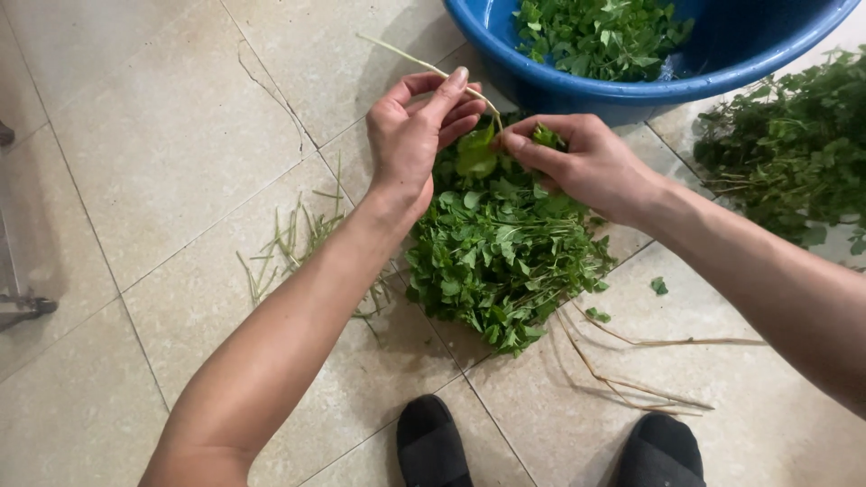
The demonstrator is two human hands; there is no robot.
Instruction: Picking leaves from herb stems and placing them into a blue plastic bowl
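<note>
— Stem (410, 59) of the herb, where is it exactly?

— It is above the leaf pile (501, 248), in the air, between the two hands. It is pale, thin and long, and it goes up to the left from the left hand (417, 135) over the floor tiles (153, 153). Its lower end I cannot follow; it goes behind the fingers.

— How do the hands hold it?

— The left hand is closed on the stem, thumb against the curled fingers. The right hand (586, 167) is pinched shut on some green leaves (545, 137) at the lower end of the stem. One bigger leaf (475, 153) hangs between both hands. If the leaves are already off the stem, I cannot tell.

— What is under the hands?

— The leaf pile, dense, dark green, small leaves, lying on the tiles. The hands cover its upper part. Left of it lie some bare green stalks (284, 248), and right below some dry brownish stalks (631, 361).

— And farther away?

— A blue basin (577, 90) at the top with more greens (600, 34) inside; the frame cuts its upper part. At the right edge lies another heap of leafy branches (794, 149), also cut off. At the bottom two dark shoes (431, 444) show only partly. At the left edge is something dark of metal (27, 305), too little visible to name.
</note>
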